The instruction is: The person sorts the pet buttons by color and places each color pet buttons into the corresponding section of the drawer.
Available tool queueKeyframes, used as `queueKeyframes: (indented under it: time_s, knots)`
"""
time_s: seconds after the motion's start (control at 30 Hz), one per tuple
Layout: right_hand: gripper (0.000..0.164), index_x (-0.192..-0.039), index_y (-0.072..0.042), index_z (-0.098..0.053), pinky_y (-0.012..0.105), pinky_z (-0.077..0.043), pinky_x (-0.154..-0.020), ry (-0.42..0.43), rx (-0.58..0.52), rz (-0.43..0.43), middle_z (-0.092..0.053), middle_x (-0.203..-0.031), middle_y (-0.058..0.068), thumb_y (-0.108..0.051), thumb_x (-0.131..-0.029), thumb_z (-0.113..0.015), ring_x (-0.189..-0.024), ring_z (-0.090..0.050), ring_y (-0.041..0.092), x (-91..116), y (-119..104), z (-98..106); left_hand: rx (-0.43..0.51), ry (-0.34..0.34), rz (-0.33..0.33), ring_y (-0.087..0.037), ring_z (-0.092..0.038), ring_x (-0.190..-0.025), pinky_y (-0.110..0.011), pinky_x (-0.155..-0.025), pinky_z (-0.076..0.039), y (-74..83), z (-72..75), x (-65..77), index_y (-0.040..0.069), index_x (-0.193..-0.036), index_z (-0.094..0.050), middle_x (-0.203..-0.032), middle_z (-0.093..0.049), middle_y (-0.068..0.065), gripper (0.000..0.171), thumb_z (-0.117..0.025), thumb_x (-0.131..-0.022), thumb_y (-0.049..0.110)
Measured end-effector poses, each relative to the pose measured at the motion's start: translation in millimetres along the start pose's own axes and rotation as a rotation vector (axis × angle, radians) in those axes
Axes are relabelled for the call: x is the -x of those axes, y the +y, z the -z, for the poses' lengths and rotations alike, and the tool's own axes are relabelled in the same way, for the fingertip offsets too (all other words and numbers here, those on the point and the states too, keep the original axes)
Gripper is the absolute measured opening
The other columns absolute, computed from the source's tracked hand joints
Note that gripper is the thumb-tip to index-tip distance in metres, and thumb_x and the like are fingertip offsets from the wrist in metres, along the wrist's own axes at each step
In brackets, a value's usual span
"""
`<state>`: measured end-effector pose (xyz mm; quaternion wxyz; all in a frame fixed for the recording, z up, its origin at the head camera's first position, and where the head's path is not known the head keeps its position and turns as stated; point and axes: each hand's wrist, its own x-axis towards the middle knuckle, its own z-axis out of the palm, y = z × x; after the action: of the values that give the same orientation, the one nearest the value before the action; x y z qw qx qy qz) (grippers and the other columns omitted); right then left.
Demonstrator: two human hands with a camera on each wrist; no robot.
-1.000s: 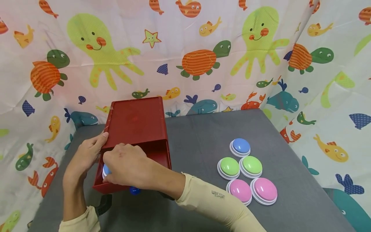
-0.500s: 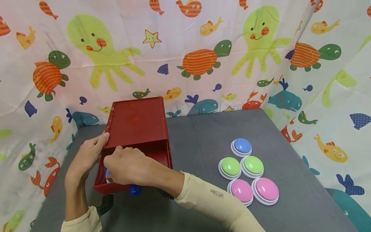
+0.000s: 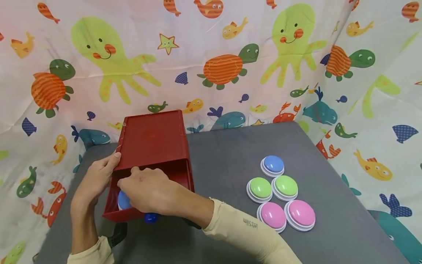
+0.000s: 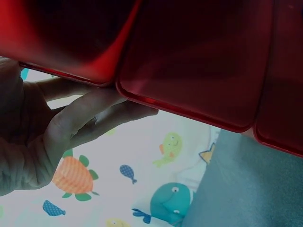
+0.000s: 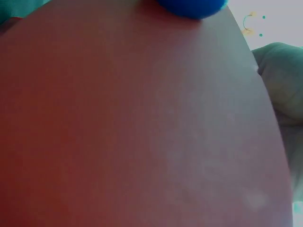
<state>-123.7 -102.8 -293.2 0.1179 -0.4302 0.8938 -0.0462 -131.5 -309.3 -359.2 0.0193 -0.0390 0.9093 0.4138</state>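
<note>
Left of the frame's centre stands a red plastic drawer box point(image 3: 153, 141), its drawer point(image 3: 114, 216) out, a blue domed button with a white base point(image 3: 123, 200) in the drawer's left part. The left hand point(image 3: 95, 179) lays fairly straight fingers against the box's side, thumb at its top edge. The right hand point(image 3: 148, 190) reaches in over the button; its fingertips are hidden, so I can't tell whether they pinch it. I'd guess the button light, stiff, slick on the dome, easier held by the base.
</note>
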Motion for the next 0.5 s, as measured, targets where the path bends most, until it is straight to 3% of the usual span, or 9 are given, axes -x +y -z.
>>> queueKeyframes:
  time_s: [0.17, 0.33, 0.4, 0.5]
  knots:
    - [0.044, -0.143, -0.04, -0.06, 0.026, -0.063, -0.086, 0.02, -0.022, 0.009, -0.063, -0.128, -0.008, -0.035, -0.1, -0.068, -0.097, -0.062, 0.007, 6.1, 4.0, 4.1, -0.001, -0.009, 0.017, -0.025, -0.07, -0.111, -0.04, -0.086, -0.066, -0.1, -0.7, 1.3, 0.0, -0.16, -0.038, -0.147, -0.058, -0.03, 0.075, -0.03, -0.11, 0.056]
    - [0.039, -0.142, -0.039, -0.061, 0.02, -0.06, -0.076, 0.074, -0.056, 0.024, -0.063, -0.12, -0.011, -0.034, -0.103, -0.063, -0.09, -0.057, 0.003, 17.7, 8.8, 13.2, 0.0, -0.004, 0.001, -0.009, -0.072, -0.098, -0.032, -0.079, -0.067, 0.8, 1.5, 0.6, 0.0, -0.158, -0.041, -0.145, -0.06, -0.03, 0.075, -0.031, -0.11, 0.057]
    - [0.039, -0.142, -0.037, -0.061, 0.017, -0.058, -0.072, 0.105, -0.084, 0.035, -0.064, -0.119, -0.012, -0.033, -0.103, -0.062, -0.09, -0.057, 0.002, 26.0, 12.2, 17.5, -0.009, 0.0, -0.009, -0.006, -0.072, -0.095, -0.033, -0.079, -0.067, 0.9, 2.4, 0.1, 0.0, -0.157, -0.043, -0.142, -0.062, -0.03, 0.074, -0.031, -0.11, 0.056]
    - [0.041, -0.144, -0.032, -0.062, 0.014, -0.058, -0.075, 0.186, -0.121, 0.054, -0.067, -0.124, -0.009, -0.031, -0.103, -0.064, -0.094, -0.06, 0.002, 42.8, 21.8, 23.6, -0.025, -0.004, -0.021, -0.013, -0.073, -0.098, -0.04, -0.083, -0.067, 0.6, 2.0, -1.3, -0.002, -0.155, -0.045, -0.14, -0.063, -0.031, 0.073, -0.031, -0.111, 0.054]
